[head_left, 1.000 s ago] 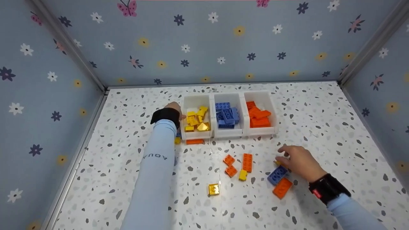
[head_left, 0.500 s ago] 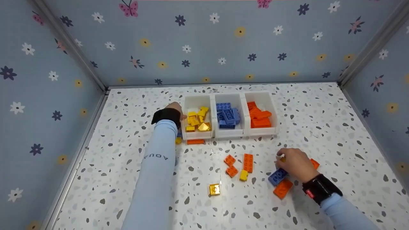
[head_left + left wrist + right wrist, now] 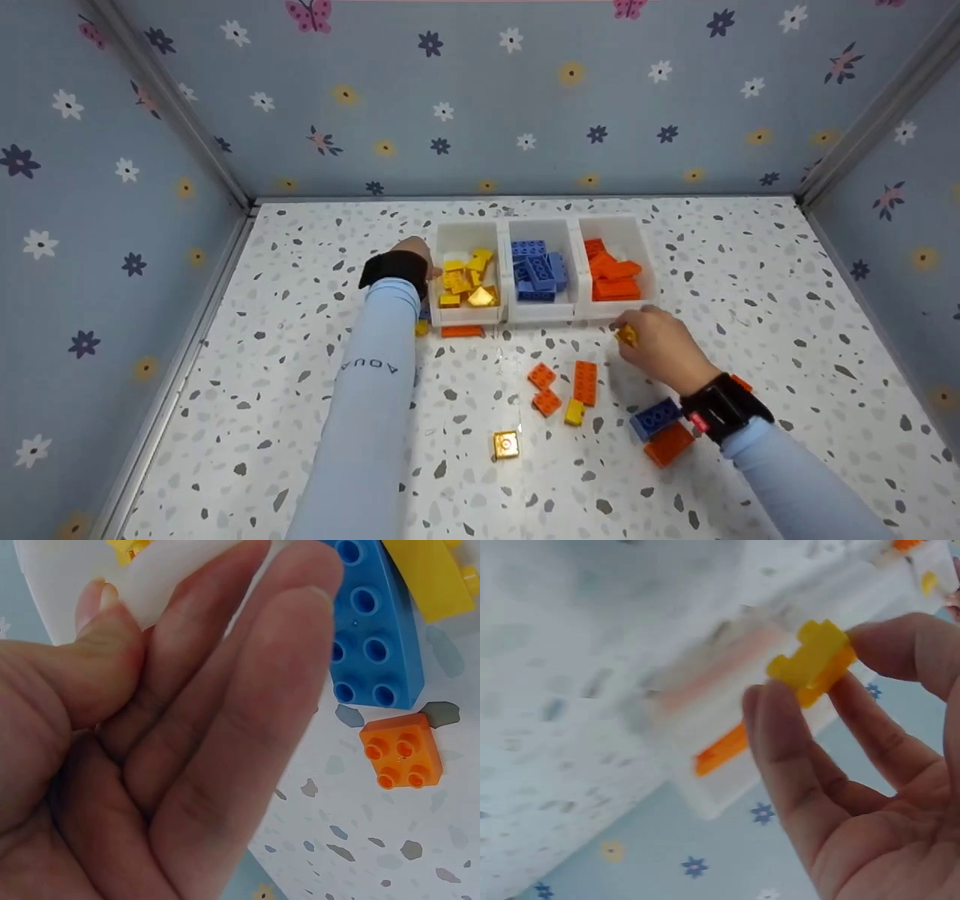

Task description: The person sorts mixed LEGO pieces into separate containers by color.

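Observation:
My right hand (image 3: 664, 349) pinches a small yellow building brick (image 3: 814, 664) between thumb and fingertips, just in front of the bin of orange bricks (image 3: 616, 289). On the far left, my left hand (image 3: 180, 712) grips the side wall of a white three-part bin (image 3: 466, 319), thumb over the edge and fingers outside. Yellow bricks (image 3: 466, 279) lie in the left compartment, blue bricks (image 3: 538, 274) in the middle one. Beside the left fingers, a blue brick (image 3: 375, 649), a yellow brick (image 3: 435, 577) and a small orange brick (image 3: 403, 751) rest on the table.
Loose on the speckled table (image 3: 300, 360) are small orange bricks (image 3: 546, 403), a long orange brick (image 3: 585, 382), a yellow brick (image 3: 574, 412) and a clear yellow brick (image 3: 505, 445). A blue brick (image 3: 656, 418) touches an orange one (image 3: 669, 444) near the right wrist.
My right hand has picked up the yellow brick beside the blue one and carried it up and left towards the bin. The left hand stays at the bin's left wall.

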{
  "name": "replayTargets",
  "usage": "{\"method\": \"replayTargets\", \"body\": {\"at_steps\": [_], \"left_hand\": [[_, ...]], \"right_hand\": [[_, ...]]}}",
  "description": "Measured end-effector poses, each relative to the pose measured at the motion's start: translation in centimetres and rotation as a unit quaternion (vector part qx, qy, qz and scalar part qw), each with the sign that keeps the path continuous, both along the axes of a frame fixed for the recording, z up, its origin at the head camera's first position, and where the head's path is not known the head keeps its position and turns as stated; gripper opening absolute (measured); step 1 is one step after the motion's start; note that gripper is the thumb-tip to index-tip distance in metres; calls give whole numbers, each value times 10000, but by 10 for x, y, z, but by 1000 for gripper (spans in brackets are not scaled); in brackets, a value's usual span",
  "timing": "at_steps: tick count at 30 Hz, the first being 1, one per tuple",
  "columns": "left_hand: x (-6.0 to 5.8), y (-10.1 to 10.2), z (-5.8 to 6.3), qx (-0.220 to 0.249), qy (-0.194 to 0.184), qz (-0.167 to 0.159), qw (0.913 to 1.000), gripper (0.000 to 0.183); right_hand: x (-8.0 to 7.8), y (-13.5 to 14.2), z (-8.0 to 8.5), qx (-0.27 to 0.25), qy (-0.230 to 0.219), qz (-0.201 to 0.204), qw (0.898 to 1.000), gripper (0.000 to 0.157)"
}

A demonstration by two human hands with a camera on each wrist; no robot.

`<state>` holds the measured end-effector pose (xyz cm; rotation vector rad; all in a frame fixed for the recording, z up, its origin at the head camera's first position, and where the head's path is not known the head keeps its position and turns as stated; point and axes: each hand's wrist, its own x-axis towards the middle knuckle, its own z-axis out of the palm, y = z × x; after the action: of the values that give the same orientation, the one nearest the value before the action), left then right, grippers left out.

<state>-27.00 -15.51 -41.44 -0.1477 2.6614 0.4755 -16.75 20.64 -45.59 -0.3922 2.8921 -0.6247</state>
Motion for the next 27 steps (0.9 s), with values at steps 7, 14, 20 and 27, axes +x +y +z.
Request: {"method": "replayTargets", "body": {"at_steps": [7,14,20,27], "left_hand": [[-5,-5,-5,-16,-165,256,9995,34],[-5,-7,-9,65,-31,189,9998,31],[-4,-3,-8,-1,11,111,9999,32],[-16,-7,-20,50,-185,278,9994,31]], "right_hand": [[-35,-65,18,-421,1027,856,9901,24],[-69,-134,22,-572,1162,1596,9787,23],[-89,-173,15,-311,654,1601,9844,27],[-99,-194,1,48,359,1660,9855,29]]}}
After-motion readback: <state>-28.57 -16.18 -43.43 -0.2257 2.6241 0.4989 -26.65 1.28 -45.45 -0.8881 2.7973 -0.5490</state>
